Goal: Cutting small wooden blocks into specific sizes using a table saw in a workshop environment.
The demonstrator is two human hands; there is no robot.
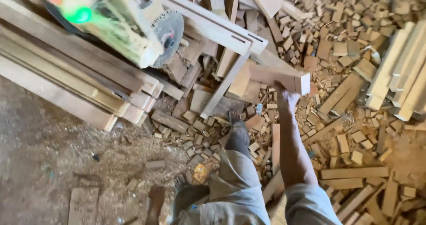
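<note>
Right hand (288, 96) is stretched out ahead of the person, fingers clamped on the near edge of a wooden board (278, 78). That board is held above a floor thick with offcuts (341, 118), its cut end pale and squared, pointing right. Its far end runs up and left toward a grooved plank (213, 23) lying slantwise over other boards. Just left of that plank sits a saw, its round blade (167, 36) showing beneath a blurred pale housing (120, 25) with a green light and a red one. Long planks (66, 78) are stacked at the left, their ends stepped. More pale boards (399, 70) are piled at the right edge. One bare foot (235, 118) stands among the offcuts below the board, the other (155, 203) on dusty ground. Left hand is out of sight.
</note>
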